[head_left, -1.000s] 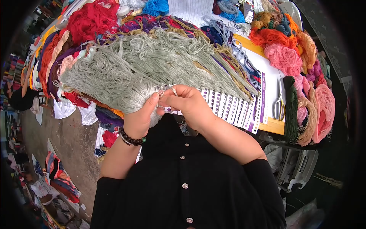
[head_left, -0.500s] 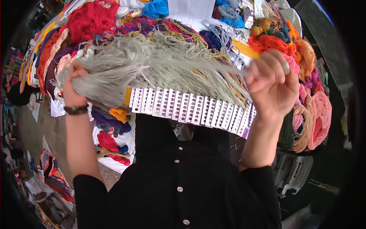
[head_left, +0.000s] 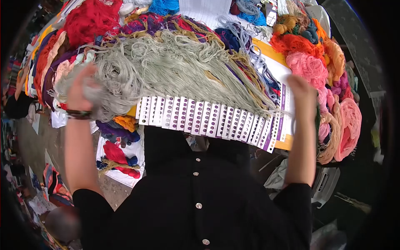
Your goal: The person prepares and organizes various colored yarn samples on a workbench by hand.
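Observation:
Pale grey-green thread (head_left: 166, 71) lies in a thick spread over the middle of the table, its strands running down to a row of white punched cards (head_left: 204, 118) along the front edge. My left hand (head_left: 83, 91) is at the left end of the thread, among loose grey strands; it is smeared by motion, and its grip cannot be made out. To the right of the cards, my right hand (head_left: 301, 89) is raised beside the pink skeins, also blurred. Thin strands stretch from the cards' right end toward my right wrist.
Red thread (head_left: 91, 21) is heaped at the back left. Pink skeins (head_left: 306, 66), an orange skein (head_left: 298, 45) and a coral skein (head_left: 349, 129) line the right side. A white sheet (head_left: 204, 10) stands at the back. Another person's dark sleeve (head_left: 18, 104) shows at far left.
My right hand has moved down and right, away from the raised grey strand. The strands that were stretched between my hands now lie slack on the pile. My left hand has shifted slightly.

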